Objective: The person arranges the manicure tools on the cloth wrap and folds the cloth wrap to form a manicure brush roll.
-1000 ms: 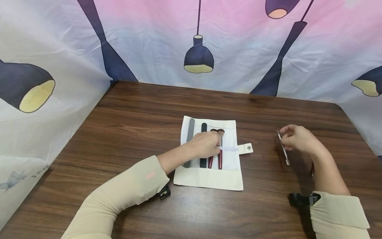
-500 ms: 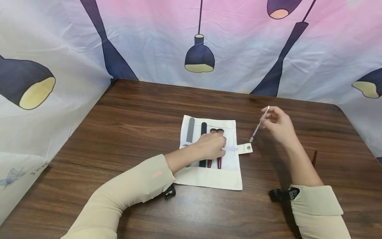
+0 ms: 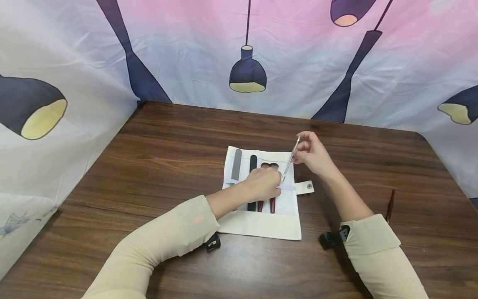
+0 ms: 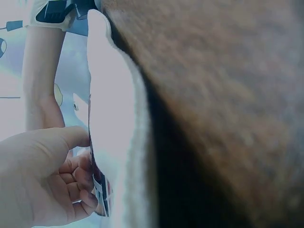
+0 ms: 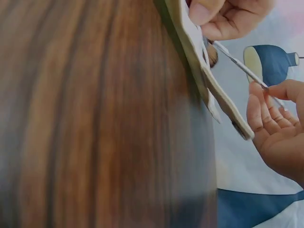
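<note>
A cream fabric roll pouch [image 3: 261, 227] lies unfolded on the table. A grey nail file [image 3: 236, 164], a black nail file [image 3: 253, 162] and two makeup brushes with dark red handles [image 3: 273, 205] lie in it side by side. Over the brushes, my left hand [image 3: 262, 183] pinches the pale elastic band [image 3: 288, 187] between thumb and curled fingers, partly hiding brushes and black file. Thumb and fingertips of my right hand [image 3: 315, 157] hold a thin metal cuticle pusher [image 5: 244, 69] with a knurled shaft. It slants over the pouch's right side, lower tip close by my left fingers.
The pouch's snap strap [image 3: 305, 187] sticks out to the right. A thin reddish-brown object [image 3: 390, 204] lies on the wooden table [image 3: 179, 137] beyond my right forearm. Printed fabric [image 3: 186, 54] hangs behind the table.
My right hand has carried the cuticle pusher leftward from the table's right side to the pouch, turning its slant. My left hand has shifted slightly right at the band.
</note>
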The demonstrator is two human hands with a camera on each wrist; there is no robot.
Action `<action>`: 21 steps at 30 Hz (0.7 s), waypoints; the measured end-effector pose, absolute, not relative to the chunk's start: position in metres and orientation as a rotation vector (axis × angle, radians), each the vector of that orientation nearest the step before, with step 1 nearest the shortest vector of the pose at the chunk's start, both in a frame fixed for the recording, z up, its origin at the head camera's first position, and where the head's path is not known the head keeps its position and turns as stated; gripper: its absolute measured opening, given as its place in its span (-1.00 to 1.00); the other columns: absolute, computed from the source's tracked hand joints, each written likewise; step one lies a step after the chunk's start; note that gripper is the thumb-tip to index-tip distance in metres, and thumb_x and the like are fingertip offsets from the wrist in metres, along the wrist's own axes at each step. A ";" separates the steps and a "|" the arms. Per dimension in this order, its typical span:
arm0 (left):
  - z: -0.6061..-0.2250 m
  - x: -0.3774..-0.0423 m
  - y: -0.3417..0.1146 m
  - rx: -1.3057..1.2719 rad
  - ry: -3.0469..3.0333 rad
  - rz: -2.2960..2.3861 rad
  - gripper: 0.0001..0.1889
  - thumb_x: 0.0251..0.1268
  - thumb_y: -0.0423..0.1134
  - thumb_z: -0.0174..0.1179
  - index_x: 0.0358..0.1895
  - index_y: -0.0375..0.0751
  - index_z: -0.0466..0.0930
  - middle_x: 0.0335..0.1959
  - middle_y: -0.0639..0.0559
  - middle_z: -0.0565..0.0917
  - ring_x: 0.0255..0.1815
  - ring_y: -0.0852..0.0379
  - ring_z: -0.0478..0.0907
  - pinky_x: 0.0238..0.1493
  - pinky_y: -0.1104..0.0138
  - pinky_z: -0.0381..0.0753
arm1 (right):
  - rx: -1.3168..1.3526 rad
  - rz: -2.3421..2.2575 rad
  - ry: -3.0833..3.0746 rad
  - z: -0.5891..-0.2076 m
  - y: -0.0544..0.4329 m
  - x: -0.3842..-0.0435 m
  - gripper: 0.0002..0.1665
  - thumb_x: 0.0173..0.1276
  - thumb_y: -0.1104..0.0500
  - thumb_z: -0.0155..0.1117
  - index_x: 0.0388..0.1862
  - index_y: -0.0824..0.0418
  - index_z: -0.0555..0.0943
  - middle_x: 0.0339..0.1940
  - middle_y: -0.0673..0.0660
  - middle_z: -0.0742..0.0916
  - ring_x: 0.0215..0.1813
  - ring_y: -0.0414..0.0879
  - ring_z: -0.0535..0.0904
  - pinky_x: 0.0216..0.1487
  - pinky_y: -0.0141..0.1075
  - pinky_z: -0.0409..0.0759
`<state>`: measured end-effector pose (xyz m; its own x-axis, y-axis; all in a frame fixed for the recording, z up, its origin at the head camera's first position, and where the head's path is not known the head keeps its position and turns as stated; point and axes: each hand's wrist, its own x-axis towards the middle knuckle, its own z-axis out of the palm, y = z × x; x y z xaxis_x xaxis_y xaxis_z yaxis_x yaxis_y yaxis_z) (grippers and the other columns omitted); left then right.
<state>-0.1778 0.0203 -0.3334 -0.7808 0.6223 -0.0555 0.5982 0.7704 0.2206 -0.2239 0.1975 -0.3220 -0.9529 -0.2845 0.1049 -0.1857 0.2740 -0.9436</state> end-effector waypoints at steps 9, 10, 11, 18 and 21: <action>-0.334 -0.178 0.019 0.980 2.834 0.338 -0.81 0.11 -0.21 0.21 -0.60 -0.08 0.46 -0.61 0.14 0.42 -0.61 0.20 0.36 -0.65 0.37 0.34 | -0.372 -1.596 2.444 -0.330 0.191 -0.229 -0.42 0.27 0.49 -0.02 0.25 0.42 0.10 -0.37 0.25 0.56 -0.43 -0.07 0.60 -0.33 -0.24 0.59; -0.335 -0.178 0.019 0.978 2.833 0.342 -0.82 0.11 -0.21 0.21 -0.59 -0.07 0.47 -0.61 0.14 0.42 -0.61 0.20 0.37 -0.65 0.37 0.35 | -0.361 -1.585 2.439 -0.330 0.191 -0.229 -0.42 0.27 0.49 -0.01 0.26 0.41 0.10 -0.37 0.25 0.56 -0.42 -0.07 0.61 -0.33 -0.24 0.59; -0.335 -0.179 0.019 0.978 2.832 0.346 -0.82 0.11 -0.21 0.21 -0.59 -0.07 0.47 -0.61 0.14 0.43 -0.61 0.20 0.37 -0.64 0.37 0.35 | -0.349 -1.573 2.437 -0.330 0.190 -0.229 -0.41 0.27 0.48 0.00 0.26 0.42 0.10 -0.37 0.25 0.56 -0.43 -0.06 0.62 -0.33 -0.24 0.59; -0.334 -0.179 0.019 0.980 2.828 0.342 -0.78 0.09 -0.23 0.21 -0.63 -0.07 0.43 -0.60 0.13 0.41 -0.61 0.20 0.35 -0.65 0.37 0.32 | -0.216 -1.543 2.394 -0.331 0.190 -0.231 -0.43 0.29 0.45 0.01 0.25 0.42 0.11 -0.37 0.25 0.55 -0.45 -0.06 0.62 -0.33 -0.26 0.60; -0.334 -0.179 0.019 0.977 2.822 0.329 -0.81 0.10 -0.22 0.20 -0.60 -0.08 0.45 -0.56 0.13 0.43 -0.57 0.20 0.37 -0.63 0.38 0.34 | -0.187 -1.534 2.362 -0.331 0.189 -0.230 -0.42 0.28 0.44 0.01 0.25 0.43 0.11 -0.36 0.25 0.55 -0.44 -0.08 0.61 -0.32 -0.28 0.60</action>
